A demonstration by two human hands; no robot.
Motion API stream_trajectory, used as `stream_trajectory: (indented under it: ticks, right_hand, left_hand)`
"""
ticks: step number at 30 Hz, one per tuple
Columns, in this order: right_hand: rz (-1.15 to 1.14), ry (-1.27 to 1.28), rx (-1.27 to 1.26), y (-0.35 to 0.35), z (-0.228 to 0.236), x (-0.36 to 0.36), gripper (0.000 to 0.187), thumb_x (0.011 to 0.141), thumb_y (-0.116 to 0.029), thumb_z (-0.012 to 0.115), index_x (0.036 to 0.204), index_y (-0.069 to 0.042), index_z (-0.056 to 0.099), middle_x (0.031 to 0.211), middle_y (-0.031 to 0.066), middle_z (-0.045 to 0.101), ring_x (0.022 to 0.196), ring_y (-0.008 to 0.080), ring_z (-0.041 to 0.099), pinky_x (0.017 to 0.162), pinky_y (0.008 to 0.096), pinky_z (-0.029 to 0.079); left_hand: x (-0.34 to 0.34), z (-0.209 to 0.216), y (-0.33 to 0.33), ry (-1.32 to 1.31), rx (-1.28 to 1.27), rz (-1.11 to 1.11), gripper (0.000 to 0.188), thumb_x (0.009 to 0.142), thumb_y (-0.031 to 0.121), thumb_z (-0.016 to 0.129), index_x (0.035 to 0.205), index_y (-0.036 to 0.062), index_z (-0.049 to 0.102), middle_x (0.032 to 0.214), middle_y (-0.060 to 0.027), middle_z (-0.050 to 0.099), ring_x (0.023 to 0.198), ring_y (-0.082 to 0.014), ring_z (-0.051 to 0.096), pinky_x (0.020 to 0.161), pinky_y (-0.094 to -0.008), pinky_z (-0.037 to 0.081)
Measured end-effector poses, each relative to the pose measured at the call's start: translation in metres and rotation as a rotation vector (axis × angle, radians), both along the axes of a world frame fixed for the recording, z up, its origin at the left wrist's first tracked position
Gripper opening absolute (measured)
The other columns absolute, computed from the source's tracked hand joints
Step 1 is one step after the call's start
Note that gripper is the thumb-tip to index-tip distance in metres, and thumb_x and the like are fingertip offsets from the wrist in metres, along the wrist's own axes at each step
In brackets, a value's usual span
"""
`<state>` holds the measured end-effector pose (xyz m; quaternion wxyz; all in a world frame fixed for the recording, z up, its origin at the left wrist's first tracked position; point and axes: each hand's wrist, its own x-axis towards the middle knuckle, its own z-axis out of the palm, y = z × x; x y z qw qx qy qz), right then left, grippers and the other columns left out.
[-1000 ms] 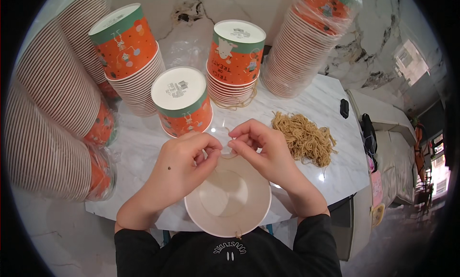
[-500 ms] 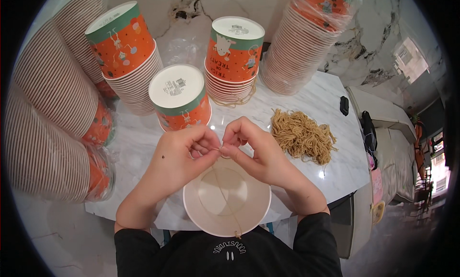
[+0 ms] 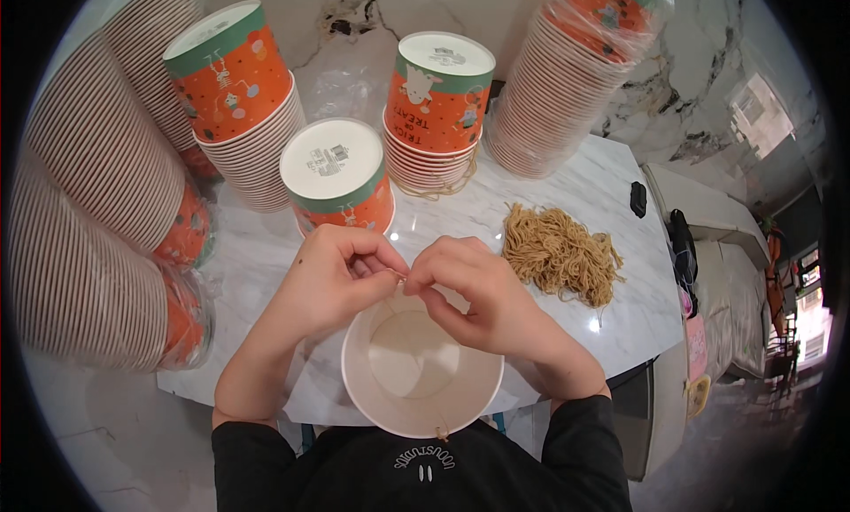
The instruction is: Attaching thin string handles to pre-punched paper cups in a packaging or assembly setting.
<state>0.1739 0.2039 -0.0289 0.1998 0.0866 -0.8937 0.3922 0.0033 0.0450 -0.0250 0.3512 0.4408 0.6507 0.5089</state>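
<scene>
A paper bucket [image 3: 363, 379], white inside, stands mouth up on the table close to my body. Tan string [image 3: 443, 436] is knotted through its near rim. At the far rim my left hand [image 3: 341, 273] pinches the string's other end between thumb and fingertips. My right hand [image 3: 474, 290] meets it there, its curled fingertips on the same bit of string and its thumb bent lower over the bucket's mouth. My fingers partly hide the far rim and the string end.
A heap of tan strings [image 3: 562, 253] lies right of my hands. Beyond my left hand stands an upturned orange bucket [image 3: 341, 215]. Stacks of upturned buckets [image 3: 438, 113] stand behind, and wrapped stacks [image 3: 88, 255] crowd the left. A small black object [image 3: 637, 199] lies near the table's right edge.
My right hand has turned over, its fingers now curling down and its thumb dropping away from the fingertips. The string stretched across the bucket now hangs slacker inside. My left hand stays nearly in place.
</scene>
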Motion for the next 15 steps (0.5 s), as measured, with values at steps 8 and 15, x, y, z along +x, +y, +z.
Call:
stream_trajectory:
  ticks: [8,15]
  right_hand:
    - [-0.208,0.071,-0.002,-0.0084,-0.0045,-0.0021,0.028,0.075,-0.005,0.089,0.097,-0.009,0.072,0.097,0.0033,0.071,0.090,0.0225,0.069,0.080,0.0332,0.052]
    - [-0.262,0.117,0.050,-0.0122,-0.0064,-0.0032,0.024,0.076,-0.004,0.088,0.095,-0.007,0.073,0.096,0.0045,0.071,0.088,0.0226,0.070,0.075,0.0325,0.053]
  left_hand:
    - [-0.0050,-0.0076,0.0073,-0.290,0.014,-0.012,0.010,0.088,0.003,0.074,0.094,-0.0053,0.072,0.084,-0.0063,0.074,0.072,-0.0075,0.070,0.064,-0.0210,0.055]
    - [-0.0019,-0.0099,0.0077,-0.374,0.005,0.015,0.008,0.091,0.003,0.073,0.094,-0.0009,0.067,0.085,-0.0067,0.075,0.070,-0.0089,0.071,0.060,-0.0206,0.054]
